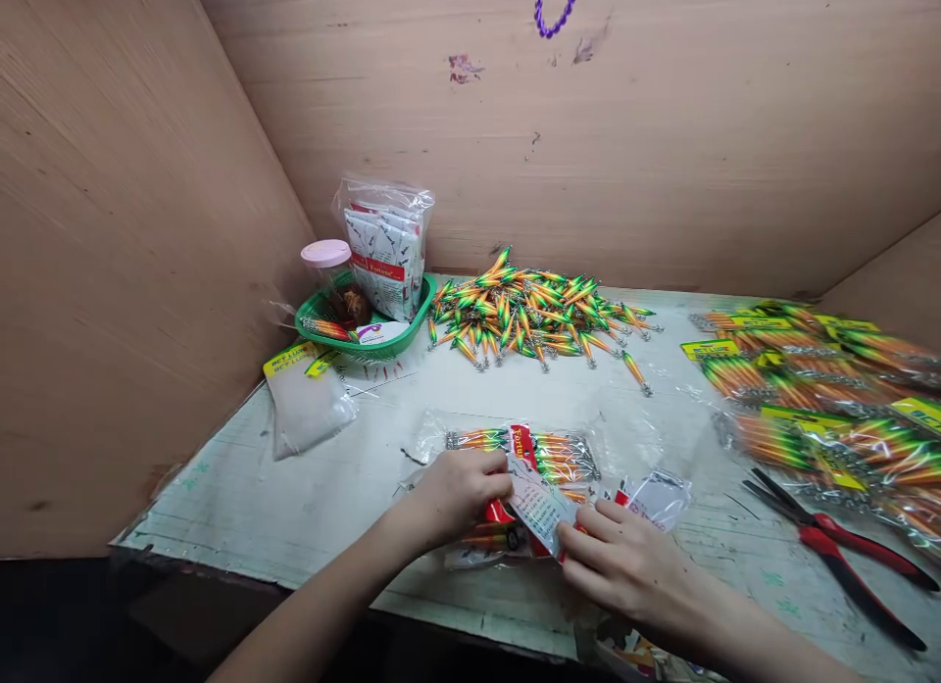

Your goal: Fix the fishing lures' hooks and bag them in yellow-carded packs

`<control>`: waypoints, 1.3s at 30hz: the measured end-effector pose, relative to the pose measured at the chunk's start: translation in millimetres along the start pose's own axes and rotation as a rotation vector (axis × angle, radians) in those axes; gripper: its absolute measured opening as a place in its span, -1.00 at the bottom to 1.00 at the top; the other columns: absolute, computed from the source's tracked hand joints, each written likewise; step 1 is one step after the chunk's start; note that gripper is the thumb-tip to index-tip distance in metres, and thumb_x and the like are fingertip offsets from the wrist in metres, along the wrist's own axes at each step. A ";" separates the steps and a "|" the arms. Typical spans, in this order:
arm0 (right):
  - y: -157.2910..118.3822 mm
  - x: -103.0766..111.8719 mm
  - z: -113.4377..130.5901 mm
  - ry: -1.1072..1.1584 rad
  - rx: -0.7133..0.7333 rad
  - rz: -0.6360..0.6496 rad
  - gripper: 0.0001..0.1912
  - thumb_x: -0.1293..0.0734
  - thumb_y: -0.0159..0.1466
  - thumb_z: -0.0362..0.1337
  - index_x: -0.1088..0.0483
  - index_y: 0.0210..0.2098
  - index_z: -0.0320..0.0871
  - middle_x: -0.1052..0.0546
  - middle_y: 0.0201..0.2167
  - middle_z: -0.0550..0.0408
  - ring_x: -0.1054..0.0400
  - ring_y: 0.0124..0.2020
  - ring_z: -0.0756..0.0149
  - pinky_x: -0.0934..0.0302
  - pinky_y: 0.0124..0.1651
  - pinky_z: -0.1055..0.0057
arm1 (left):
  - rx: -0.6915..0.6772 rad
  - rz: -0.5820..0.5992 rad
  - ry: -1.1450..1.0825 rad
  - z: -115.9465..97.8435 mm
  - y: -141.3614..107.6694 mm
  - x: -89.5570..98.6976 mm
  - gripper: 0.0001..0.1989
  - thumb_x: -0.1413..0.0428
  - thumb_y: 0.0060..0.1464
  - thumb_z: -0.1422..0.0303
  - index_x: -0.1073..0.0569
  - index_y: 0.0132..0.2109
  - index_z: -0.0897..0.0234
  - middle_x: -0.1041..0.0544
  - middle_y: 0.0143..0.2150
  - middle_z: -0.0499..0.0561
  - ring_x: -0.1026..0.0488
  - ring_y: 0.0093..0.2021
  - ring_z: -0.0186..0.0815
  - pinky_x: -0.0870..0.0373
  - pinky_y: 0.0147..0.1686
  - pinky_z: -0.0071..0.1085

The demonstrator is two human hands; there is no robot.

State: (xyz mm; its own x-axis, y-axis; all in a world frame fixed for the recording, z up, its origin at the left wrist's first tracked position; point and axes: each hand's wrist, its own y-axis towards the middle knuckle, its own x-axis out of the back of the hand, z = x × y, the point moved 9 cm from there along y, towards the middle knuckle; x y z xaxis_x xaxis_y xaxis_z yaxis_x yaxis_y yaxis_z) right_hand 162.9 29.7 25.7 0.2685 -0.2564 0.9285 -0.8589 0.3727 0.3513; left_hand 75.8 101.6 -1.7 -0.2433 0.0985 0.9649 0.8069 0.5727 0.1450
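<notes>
My left hand (462, 492) pinches the upper left end of a small printed packet (542, 507), white with red edges. At the packet's lower right end, the fingers of my right hand (624, 556) are closed on it too. Beneath the packet lie clear bags of orange, yellow and green fishing lures (566, 458), with a red "Fortune" label (520, 440) between two rows. My hands and the packet partly cover these bags. Another printed packet (658, 497) in clear plastic rests just beyond my right hand.
Loose lures (529, 311) are heaped at the back. Left of them, a green basket (393, 345) holds a pink-lidded jar (327, 255) and bagged packets (386, 262). Yellow-topped bags (309, 409) lie in front. At right are bagged lures (794, 369) and red-handled pliers (838, 546).
</notes>
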 end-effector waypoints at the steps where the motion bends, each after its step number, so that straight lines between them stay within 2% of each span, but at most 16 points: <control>1: -1.6 -0.8 0.6 -0.003 0.004 0.001 -0.73 -0.13 0.32 -0.48 -0.28 -0.47 -0.15 -0.41 -0.44 0.10 -0.13 -0.47 0.34 0.14 -0.40 0.30 | -0.016 0.020 -0.048 1.6 1.4 -1.4 -0.86 -0.05 0.12 0.50 -0.49 -0.32 0.23 -0.49 -0.35 -0.05 -0.41 -0.39 -0.36 -0.18 -0.47 -0.47; 4: -7.5 -4.8 2.4 0.004 0.003 0.022 -0.76 -0.15 0.30 -0.50 -0.29 -0.44 -0.15 -0.43 -0.43 0.10 -0.17 -0.47 0.32 0.13 -0.39 0.29 | -0.005 0.053 -0.197 11.0 2.1 -5.7 -0.89 -0.10 0.06 0.50 -0.49 -0.33 0.22 -0.50 -0.38 -0.08 -0.42 -0.38 -0.37 -0.18 -0.45 -0.48; 7: -12.6 -7.5 4.8 0.012 0.003 0.043 -0.76 -0.14 0.29 -0.52 -0.30 -0.44 -0.15 -0.45 -0.40 0.08 -0.19 -0.46 0.30 0.10 -0.39 0.29 | 0.038 0.042 -0.239 19.2 -0.9 -6.9 -0.89 -0.09 0.05 0.51 -0.47 -0.29 0.24 -0.52 -0.31 -0.05 -0.43 -0.35 -0.35 -0.21 -0.42 -0.48; 9: -14.7 -6.9 5.9 0.010 0.002 0.041 -0.76 -0.15 0.29 -0.52 -0.30 -0.43 -0.15 -0.47 -0.36 0.06 -0.20 -0.45 0.31 0.09 -0.38 0.29 | 0.034 0.043 -0.249 17.6 -3.7 -6.5 -0.93 -0.11 0.07 0.44 -0.46 -0.25 0.25 -0.52 -0.25 -0.02 -0.44 -0.32 -0.34 -0.24 -0.39 -0.48; 12: -15.5 -6.6 5.5 0.014 -0.010 0.057 -0.78 -0.16 0.29 -0.51 -0.30 -0.41 -0.14 -0.47 -0.39 0.08 -0.19 -0.45 0.31 0.10 -0.39 0.29 | -0.030 0.062 -0.202 6.2 -7.4 -6.7 -0.84 -0.17 0.05 0.34 -0.45 -0.18 0.24 -0.52 -0.18 0.00 -0.44 -0.30 -0.33 -0.25 -0.38 -0.48; 14: -14.8 -7.0 5.4 0.012 -0.011 0.076 -0.78 -0.16 0.28 -0.52 -0.30 -0.42 -0.14 -0.47 -0.39 0.09 -0.18 -0.46 0.31 0.10 -0.39 0.29 | -0.071 0.053 -0.098 -0.1 -9.0 -6.8 -0.91 -0.09 0.12 0.41 -0.45 -0.20 0.24 -0.52 -0.23 0.00 -0.42 -0.35 -0.35 -0.20 -0.44 -0.48; 16: -13.5 -5.6 6.0 0.003 -0.003 0.072 -0.77 -0.15 0.26 -0.53 -0.29 -0.44 -0.15 -0.47 -0.39 0.08 -0.17 -0.47 0.31 0.11 -0.39 0.29 | -0.091 0.025 -0.017 -2.1 -9.9 -6.4 -0.84 0.01 0.18 0.49 -0.45 -0.29 0.25 -0.50 -0.35 -0.02 -0.39 -0.42 -0.36 -0.14 -0.49 -0.46; 20: -11.3 -2.4 7.1 -0.011 0.008 0.049 -0.76 -0.15 0.25 -0.54 -0.29 -0.46 -0.15 -0.46 -0.40 0.08 -0.16 -0.48 0.32 0.11 -0.40 0.30 | -0.074 -0.017 -0.082 1.8 -10.3 -5.1 -0.83 0.02 0.16 0.52 -0.44 -0.30 0.25 -0.48 -0.37 -0.02 -0.37 -0.41 -0.35 -0.15 -0.48 -0.46; 22: -11.2 -2.6 7.2 -0.014 0.005 0.059 -0.76 -0.15 0.25 -0.54 -0.30 -0.45 -0.15 -0.46 -0.40 0.08 -0.18 -0.48 0.32 0.10 -0.40 0.30 | 0.020 -0.031 -0.233 10.8 -10.1 -5.5 -0.87 -0.01 0.11 0.51 -0.44 -0.29 0.24 -0.48 -0.34 -0.01 -0.37 -0.38 -0.34 -0.19 -0.44 -0.47; 25: -11.5 0.1 7.9 -0.002 0.005 0.055 -0.74 -0.13 0.28 -0.52 -0.29 -0.46 -0.14 -0.44 -0.44 0.09 -0.18 -0.49 0.33 0.09 -0.41 0.30 | 0.278 -0.113 -0.453 34.5 -13.7 -8.0 -0.93 -0.01 0.06 0.47 -0.39 -0.33 0.24 -0.45 -0.31 0.00 -0.37 -0.34 -0.31 -0.26 -0.36 -0.43; 27: -11.1 5.6 6.7 -0.006 -0.005 0.021 -0.72 -0.12 0.29 -0.51 -0.27 -0.49 -0.14 -0.45 -0.42 0.07 -0.19 -0.49 0.34 0.07 -0.41 0.30 | 0.438 -0.186 -0.504 49.5 -18.8 -9.6 -0.89 0.06 0.11 0.43 -0.34 -0.34 0.26 -0.43 -0.35 0.02 -0.36 -0.35 -0.29 -0.29 -0.34 -0.40; 30: -10.2 16.3 -1.6 -0.047 -0.069 -0.055 -0.71 -0.12 0.28 -0.54 -0.27 -0.50 -0.16 -0.49 -0.39 0.03 -0.22 -0.49 0.35 0.03 -0.40 0.31 | 0.561 -0.230 -0.548 61.9 -22.6 -10.0 -0.81 0.13 0.17 0.36 -0.35 -0.31 0.27 -0.43 -0.39 0.01 -0.35 -0.40 -0.29 -0.33 -0.37 -0.38; 32: -10.3 22.5 -11.9 -0.048 -0.146 -0.101 -0.70 -0.10 0.29 -0.54 -0.27 -0.50 -0.16 -0.49 -0.41 0.03 -0.26 -0.47 0.34 -0.01 -0.40 0.33 | 0.523 -0.207 -0.638 61.2 -19.1 -6.9 -0.78 0.08 0.16 0.29 -0.41 -0.20 0.26 -0.50 -0.30 0.03 -0.40 -0.33 -0.29 -0.37 -0.27 -0.36; 34: -12.5 30.6 -26.0 -0.002 -0.249 -0.172 -0.70 -0.09 0.30 -0.52 -0.26 -0.48 -0.14 -0.48 -0.45 0.03 -0.29 -0.45 0.33 -0.07 -0.40 0.36 | 0.406 -0.107 -0.828 52.2 -12.6 -4.9 -0.70 0.02 0.13 0.21 -0.45 -0.07 0.24 -0.54 -0.17 0.06 -0.43 -0.22 -0.26 -0.36 -0.16 -0.33; 37: -20.2 43.3 -52.4 0.142 -0.448 -0.293 -0.76 -0.11 0.29 -0.48 -0.25 -0.44 -0.11 -0.45 -0.52 0.09 -0.30 -0.49 0.36 -0.13 -0.42 0.42 | 0.272 0.092 -1.131 34.3 -7.8 0.3 -0.51 -0.03 0.07 0.00 -0.51 -0.03 0.27 -0.58 -0.15 0.11 -0.43 -0.28 -0.23 -0.34 -0.23 -0.33; 39: -26.3 50.0 -68.6 0.210 -0.589 -0.340 -0.83 -0.15 0.28 -0.44 -0.24 -0.40 -0.09 -0.41 -0.55 0.15 -0.27 -0.55 0.40 -0.13 -0.48 0.47 | 0.229 0.117 -1.214 25.8 -5.2 12.7 -0.37 -0.06 -0.05 -0.16 -0.55 -0.10 0.28 -0.58 -0.20 0.10 -0.43 -0.30 -0.22 -0.33 -0.27 -0.34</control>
State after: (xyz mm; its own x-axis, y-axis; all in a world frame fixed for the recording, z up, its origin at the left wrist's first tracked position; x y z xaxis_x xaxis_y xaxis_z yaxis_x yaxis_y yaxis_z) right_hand 228.8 68.3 71.1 0.6093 -0.2888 0.7385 -0.3500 0.7377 0.5773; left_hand 54.7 120.9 4.2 -0.6156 0.7780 0.1252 0.7743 0.6267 -0.0874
